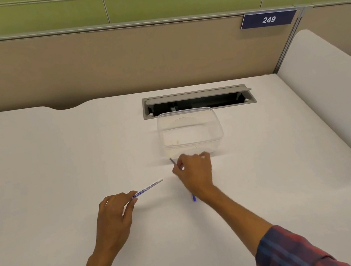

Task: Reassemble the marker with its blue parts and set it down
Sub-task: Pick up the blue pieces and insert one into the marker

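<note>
My left hand (116, 214) pinches the white marker barrel (150, 187) by its near end; the barrel points up and to the right, just above the white desk (38, 179). A thin dark blue-grey part (173, 162) sticks out from the curled fingers of my right hand (196, 175), which grips it close to the desk. Under that wrist a small blue piece (194, 197) shows on the desk, mostly hidden by the hand.
An empty clear plastic container (190, 133) stands just beyond my right hand. Behind it is an open cable slot (198, 101) in the desk. A beige partition closes the back, and white side panels (326, 96) flank the desk.
</note>
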Demonstrator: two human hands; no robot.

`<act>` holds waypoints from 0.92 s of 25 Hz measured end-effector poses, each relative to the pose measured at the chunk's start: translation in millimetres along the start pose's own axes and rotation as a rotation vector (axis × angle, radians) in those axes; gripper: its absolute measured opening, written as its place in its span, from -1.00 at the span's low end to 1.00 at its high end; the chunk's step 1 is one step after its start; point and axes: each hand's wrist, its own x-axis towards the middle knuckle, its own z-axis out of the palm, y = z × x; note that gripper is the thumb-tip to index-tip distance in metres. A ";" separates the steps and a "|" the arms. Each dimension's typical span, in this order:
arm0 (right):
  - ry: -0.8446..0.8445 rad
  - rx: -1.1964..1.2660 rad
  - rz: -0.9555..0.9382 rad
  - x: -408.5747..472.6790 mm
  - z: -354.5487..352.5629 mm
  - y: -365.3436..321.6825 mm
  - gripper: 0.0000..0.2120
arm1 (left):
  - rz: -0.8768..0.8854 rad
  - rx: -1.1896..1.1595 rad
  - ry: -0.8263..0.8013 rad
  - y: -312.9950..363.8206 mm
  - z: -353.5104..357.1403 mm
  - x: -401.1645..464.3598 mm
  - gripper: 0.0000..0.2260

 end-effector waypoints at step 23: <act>-0.098 0.041 0.169 -62.1 8.3 90.2 -0.77 | 0.034 -0.049 -0.012 21.6 0.6 6.8 -0.74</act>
